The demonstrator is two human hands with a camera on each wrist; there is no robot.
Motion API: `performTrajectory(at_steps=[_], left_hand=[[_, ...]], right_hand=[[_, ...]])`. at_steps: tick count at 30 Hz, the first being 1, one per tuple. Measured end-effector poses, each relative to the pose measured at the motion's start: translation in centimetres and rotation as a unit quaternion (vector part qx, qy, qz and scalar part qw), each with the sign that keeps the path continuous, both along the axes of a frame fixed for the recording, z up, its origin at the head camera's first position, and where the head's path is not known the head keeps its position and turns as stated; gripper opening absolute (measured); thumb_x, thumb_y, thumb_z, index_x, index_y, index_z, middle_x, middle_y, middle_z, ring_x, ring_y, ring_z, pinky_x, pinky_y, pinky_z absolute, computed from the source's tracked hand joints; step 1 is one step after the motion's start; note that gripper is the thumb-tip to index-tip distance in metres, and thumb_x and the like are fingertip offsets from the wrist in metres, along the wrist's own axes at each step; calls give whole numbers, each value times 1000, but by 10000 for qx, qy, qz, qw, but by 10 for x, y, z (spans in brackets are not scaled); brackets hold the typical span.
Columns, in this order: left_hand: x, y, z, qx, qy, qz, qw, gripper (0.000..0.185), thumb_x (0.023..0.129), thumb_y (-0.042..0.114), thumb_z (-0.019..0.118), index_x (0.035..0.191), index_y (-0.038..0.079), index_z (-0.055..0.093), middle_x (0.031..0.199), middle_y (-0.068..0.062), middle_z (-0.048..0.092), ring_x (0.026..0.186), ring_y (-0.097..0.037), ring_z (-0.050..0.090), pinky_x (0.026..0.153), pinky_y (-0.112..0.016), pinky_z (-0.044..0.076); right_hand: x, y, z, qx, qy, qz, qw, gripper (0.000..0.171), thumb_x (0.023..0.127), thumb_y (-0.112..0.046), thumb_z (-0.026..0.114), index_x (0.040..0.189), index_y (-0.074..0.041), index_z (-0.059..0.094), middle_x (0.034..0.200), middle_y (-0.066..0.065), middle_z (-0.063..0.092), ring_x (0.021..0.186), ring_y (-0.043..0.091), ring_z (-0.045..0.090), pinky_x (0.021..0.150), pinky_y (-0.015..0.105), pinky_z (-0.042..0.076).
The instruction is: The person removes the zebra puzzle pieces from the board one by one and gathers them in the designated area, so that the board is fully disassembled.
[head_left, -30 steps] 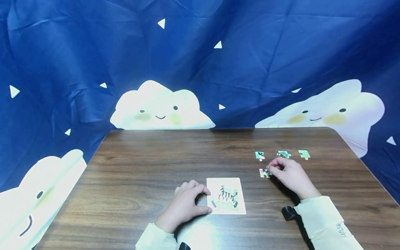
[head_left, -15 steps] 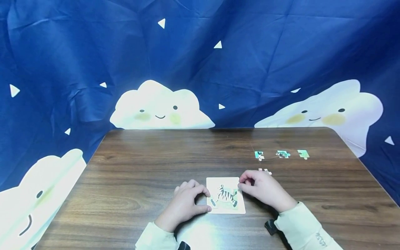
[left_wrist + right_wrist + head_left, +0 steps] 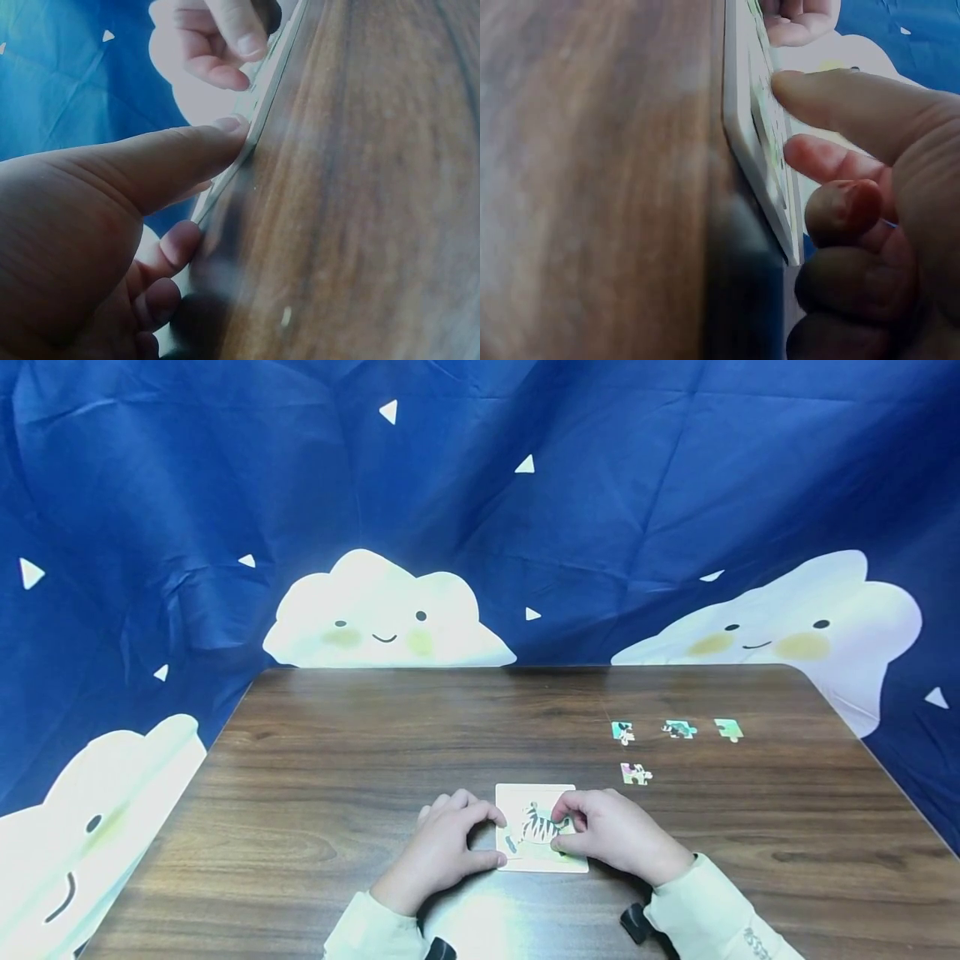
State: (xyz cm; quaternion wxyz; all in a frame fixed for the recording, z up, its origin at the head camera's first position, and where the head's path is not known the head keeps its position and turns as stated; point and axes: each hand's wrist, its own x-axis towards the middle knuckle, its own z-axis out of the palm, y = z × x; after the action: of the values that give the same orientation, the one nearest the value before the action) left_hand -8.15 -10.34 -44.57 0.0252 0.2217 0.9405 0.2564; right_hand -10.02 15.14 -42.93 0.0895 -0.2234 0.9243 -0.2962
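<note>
A square white puzzle board [image 3: 513, 796] with a zebra picture [image 3: 537, 825] lies on the table. My left hand [image 3: 442, 843] holds the board's left edge, index finger towards the upper side and thumb [image 3: 199, 146] near the lower left corner. Over the right part of the zebra, my right hand [image 3: 618, 835] pinches at a puzzle piece between thumb [image 3: 817, 94] and index finger [image 3: 821, 154]; the tips are a little apart and hide part of the piece. Its other fingers are curled in. In the right wrist view, a thin layer stands slightly proud of the board's rim.
Beyond my right hand on the brown wooden table [image 3: 360, 735] lie loose puzzle pieces: a black-and-white one [image 3: 622, 732], a teal one [image 3: 679, 729], a green one [image 3: 728, 730] and a pinkish one [image 3: 636, 773]. A blue cloud-print curtain [image 3: 450, 485] hangs behind the table.
My right hand has left the pinkish loose piece, moved left and towards me, and come down on the right part of the board. My left hand stays at the board's left edge.
</note>
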Motion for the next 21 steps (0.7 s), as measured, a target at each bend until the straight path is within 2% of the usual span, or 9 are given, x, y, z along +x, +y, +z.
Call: performTrajectory(at_steps=[5, 12, 21], left_hand=[[-1, 0, 0, 57, 45, -26, 10000, 35, 68, 50, 73, 99, 38, 61, 100, 13, 52, 86, -10, 42, 72, -32, 27], [0, -1, 0, 48, 39, -4, 10000, 34, 68, 49, 73, 98, 38, 61, 99, 14, 52, 86, -10, 42, 72, -32, 27], [1, 0, 1, -7, 21, -2, 10000, 38, 69, 49, 73, 103, 39, 60, 100, 13, 52, 86, -10, 42, 73, -31, 27]], right_hand=[[-1, 0, -1, 118, -135, -16, 9998, 21, 70, -33, 77, 85, -27, 63, 55, -16, 41, 48, -1, 37, 52, 21, 35], [-1, 4, 1, -267, -413, 90, 9987, 23, 69, -26, 79, 84, -22, 62, 55, -12, 41, 47, 1, 37, 49, 22, 34], [-1, 7, 3, -280, -497, 141, 9983, 23, 69, -26, 78, 84, -21, 61, 55, -12, 42, 47, 2, 37, 49, 22, 34]])
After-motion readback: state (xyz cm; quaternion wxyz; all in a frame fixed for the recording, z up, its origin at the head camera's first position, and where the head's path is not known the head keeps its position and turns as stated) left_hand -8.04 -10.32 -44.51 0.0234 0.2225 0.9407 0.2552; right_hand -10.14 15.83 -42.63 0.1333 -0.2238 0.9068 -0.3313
